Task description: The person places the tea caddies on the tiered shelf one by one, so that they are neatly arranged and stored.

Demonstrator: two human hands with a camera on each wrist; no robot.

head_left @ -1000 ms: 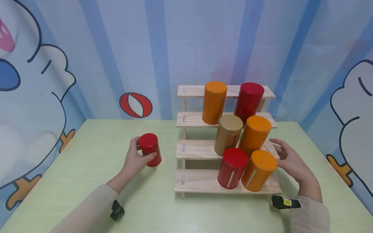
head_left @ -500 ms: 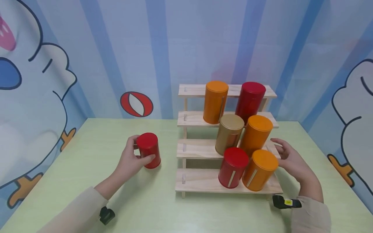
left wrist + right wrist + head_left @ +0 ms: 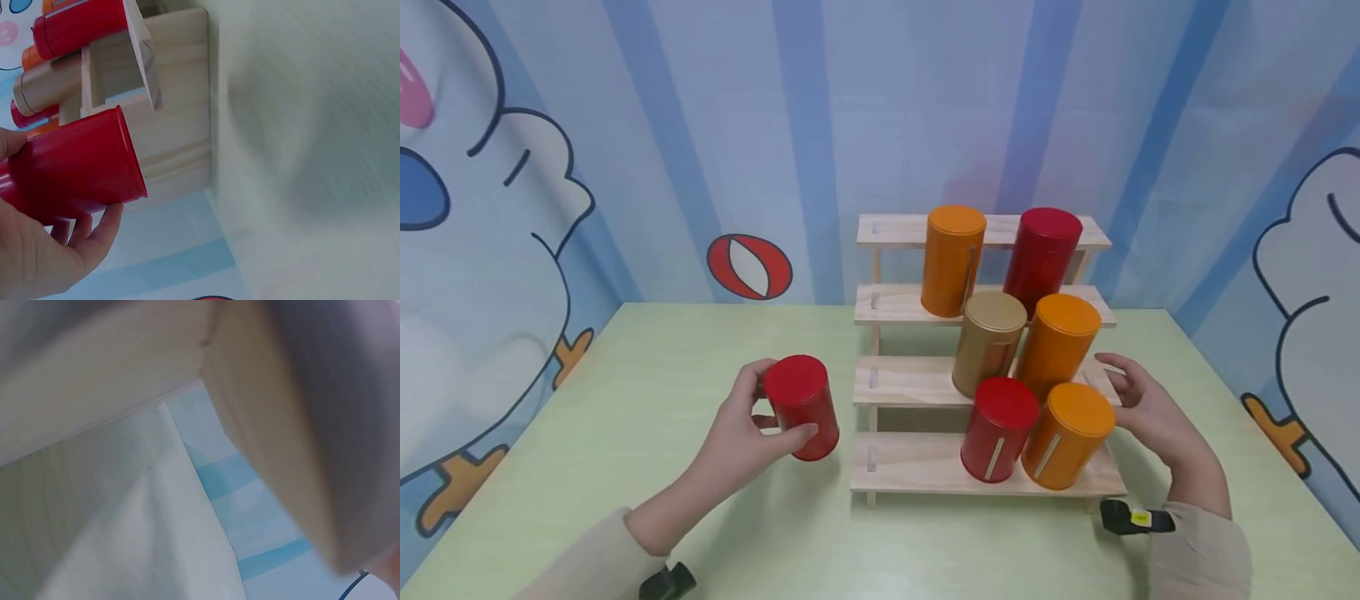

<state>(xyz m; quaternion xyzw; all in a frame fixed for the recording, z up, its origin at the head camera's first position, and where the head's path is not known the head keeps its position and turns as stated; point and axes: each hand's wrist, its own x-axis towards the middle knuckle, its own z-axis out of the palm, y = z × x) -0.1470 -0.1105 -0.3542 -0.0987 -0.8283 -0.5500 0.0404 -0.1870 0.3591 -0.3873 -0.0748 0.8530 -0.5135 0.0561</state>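
My left hand (image 3: 741, 429) grips a red lidded canister (image 3: 805, 408), thumb on the near side and fingers behind. In the left wrist view the canister (image 3: 75, 165) is off the table, its base edge free of the fingers. It is left of a four-step wooden display rack (image 3: 898, 462). My right hand (image 3: 1157, 412) holds the rack's right end around the second step, its fingertips partly hidden. A red canister (image 3: 1000, 433) and an orange canister (image 3: 1067, 437) stand on the lowest step. A gold canister (image 3: 988, 346) and another orange canister (image 3: 1060, 342) stand one step higher.
On the third step stand a tall orange canister (image 3: 953, 262) and a dark red canister (image 3: 1042, 254). The pale green table (image 3: 662, 358) ends at a blue striped backdrop (image 3: 895, 125). The right wrist view is mostly a blurred wooden panel (image 3: 269, 425).
My left hand has moved with the red canister to the right and nearer to me, the canister now closer to the rack. My right hand has stayed at the rack's end.
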